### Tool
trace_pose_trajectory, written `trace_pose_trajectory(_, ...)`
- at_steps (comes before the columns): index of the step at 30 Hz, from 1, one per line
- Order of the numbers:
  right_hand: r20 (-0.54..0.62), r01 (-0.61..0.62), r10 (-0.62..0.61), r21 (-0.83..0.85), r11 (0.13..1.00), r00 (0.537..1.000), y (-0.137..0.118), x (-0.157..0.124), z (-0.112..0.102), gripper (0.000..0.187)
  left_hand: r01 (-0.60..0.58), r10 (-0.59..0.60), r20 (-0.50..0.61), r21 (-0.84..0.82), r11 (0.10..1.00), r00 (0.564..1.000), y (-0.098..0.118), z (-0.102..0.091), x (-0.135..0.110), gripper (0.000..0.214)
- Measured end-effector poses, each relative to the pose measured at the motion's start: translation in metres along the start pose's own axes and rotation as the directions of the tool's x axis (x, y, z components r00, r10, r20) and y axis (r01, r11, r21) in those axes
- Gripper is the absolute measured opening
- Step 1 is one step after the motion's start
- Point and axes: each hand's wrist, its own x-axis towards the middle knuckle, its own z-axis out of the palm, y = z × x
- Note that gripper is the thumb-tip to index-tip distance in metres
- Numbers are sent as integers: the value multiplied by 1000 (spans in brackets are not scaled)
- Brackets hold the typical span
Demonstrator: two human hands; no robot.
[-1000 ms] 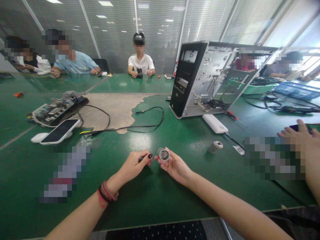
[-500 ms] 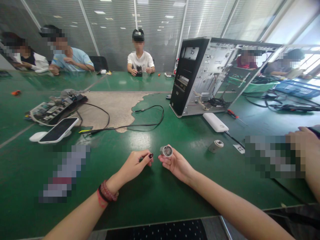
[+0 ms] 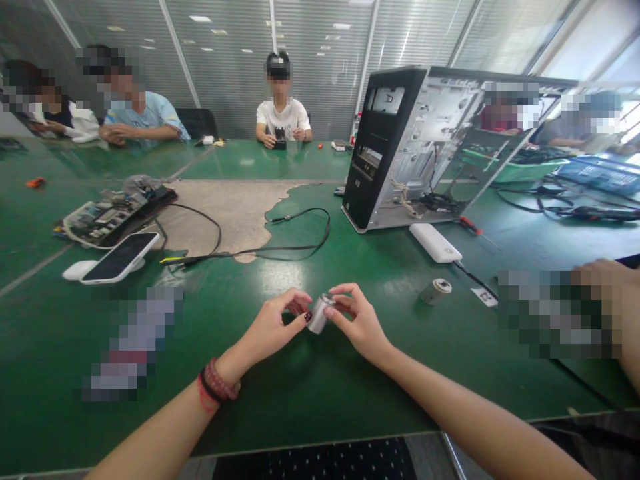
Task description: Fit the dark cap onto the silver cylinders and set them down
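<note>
Held cylinder (image 3: pixel 317 321) part-hidden, blue basket (image 3: pixel 593 175) cropped

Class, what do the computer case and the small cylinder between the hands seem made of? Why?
Cylinder: probably metal, satin silver, judging by its soft sheen. Computer case: likely dull grey sheet metal, with punched holes; its smooth black front may be plastic.

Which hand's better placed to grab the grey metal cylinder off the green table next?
Right, likely: the right hand is nearer the grey metal cylinder; the left hand would reach across. Both hands are at the silver metal cylinder, so the left should take that.
</note>
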Motion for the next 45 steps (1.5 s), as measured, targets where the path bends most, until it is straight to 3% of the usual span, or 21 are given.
trace_pose_trajectory(3, 71, 204, -192, -307, 929, 979, 1, -5, -1, 31, -48, 48, 46, 6, 999, 998, 4, 2, 0, 24)
trace_pose_trajectory(7, 122, 324, -303, -459, 827, 945, 4, -7, 0, 34, -97, 92, 62, 83, 992, 994, 6, 6, -3, 32)
trace_pose_trajectory(13, 152, 359, -327, -469, 807, 933, 3, -6, -2, 53, -181, 180, 25, 185, 966, 983, 1, 8, -6, 31)
trace_pose_trajectory(17, 168, 376, -337, -422, 825, 927, -2, -4, -6, 59, -282, 297, -34, 222, 933, 954, -4, 7, -6, 29)
trace_pose_trajectory(25, 154, 352, -317, -434, 829, 936, -1, -1, -12, 50, -380, 429, -113, 300, 875, 896, -8, 7, -5, 30)
trace_pose_trajectory(30, 146, 318, -283, -435, 842, 948, 0, 2, -14, 38, -390, 436, -142, 266, 881, 889, -7, 6, -5, 31)
trace_pose_trajectory(37, 105, 283, -264, -440, 853, 959, -2, 6, -16, 24, -354, 384, -131, 205, 912, 914, -6, 9, -7, 33)
trace_pose_trajectory(45, 114, 286, -265, -494, 821, 958, -2, 7, -15, 17, -202, 228, -142, 178, 963, 963, -2, 7, -11, 30)
